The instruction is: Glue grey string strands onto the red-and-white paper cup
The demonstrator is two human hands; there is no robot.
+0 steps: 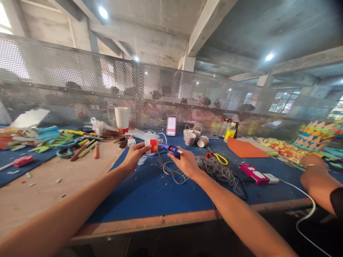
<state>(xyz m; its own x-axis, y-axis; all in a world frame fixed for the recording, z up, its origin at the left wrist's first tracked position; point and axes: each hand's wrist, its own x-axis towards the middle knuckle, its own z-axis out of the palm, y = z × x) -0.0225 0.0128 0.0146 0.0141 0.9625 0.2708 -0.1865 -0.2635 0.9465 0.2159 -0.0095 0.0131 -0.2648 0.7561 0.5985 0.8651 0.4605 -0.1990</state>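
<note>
A red and white paper cup (153, 145) lies on its side in my left hand (136, 154), its fingers closed around the base end. My right hand (186, 161) grips a blue hot glue gun (169, 148), whose nozzle points left at the cup. The white end of a glue stick pokes from the gun's rear. Whether the nozzle touches the cup I cannot tell. Below the gun, a loop of grey cord (175, 175) trails over the blue mat (139, 200), and a tangled heap of the same grey cord (217, 169) lies right of my right hand.
Small cord-wrapped cups (189, 138), yellow-handled scissors (222, 159) and a glue bottle (229, 132) stand or lie behind the cord. A stack of cups (122, 119) rises at back left. Another person's hand (314, 162) reaches in at right, near a pink device (254, 174).
</note>
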